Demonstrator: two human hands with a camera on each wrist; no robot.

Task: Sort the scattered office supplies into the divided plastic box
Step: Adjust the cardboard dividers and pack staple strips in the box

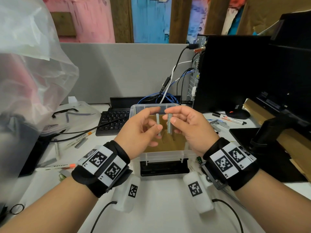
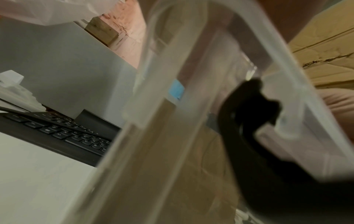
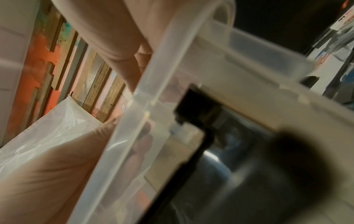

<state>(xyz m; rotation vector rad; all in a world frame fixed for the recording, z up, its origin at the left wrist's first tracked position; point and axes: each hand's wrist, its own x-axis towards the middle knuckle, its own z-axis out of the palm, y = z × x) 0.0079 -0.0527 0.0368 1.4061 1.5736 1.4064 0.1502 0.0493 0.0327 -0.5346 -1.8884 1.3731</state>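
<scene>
A clear plastic box (image 1: pixel 161 155) with brown cardboard dividers stands on the white desk in front of me, its black latch (image 1: pixel 164 167) facing me. Both hands hover over its open top. My left hand (image 1: pixel 157 117) pinches a thin grey strip of staples (image 1: pixel 158 126) upright between thumb and forefinger. Close beside it, my right hand (image 1: pixel 170 116) pinches a thicker staple strip (image 1: pixel 169 123) the same way. The two strips stand a little apart. The wrist views show mostly the box's blurred wall (image 2: pixel 172 136) and rim (image 3: pixel 153 91).
Markers (image 1: pixel 55 166) and loose staple strips (image 1: pixel 81 142) lie at the left, more staples (image 1: pixel 219 123) and markers (image 1: pixel 231 119) at the right. A black keyboard (image 1: pixel 113 121) sits behind the box, the box lid (image 1: pixel 67 115) at back left, a computer tower (image 1: pixel 227 73) and cables at back right.
</scene>
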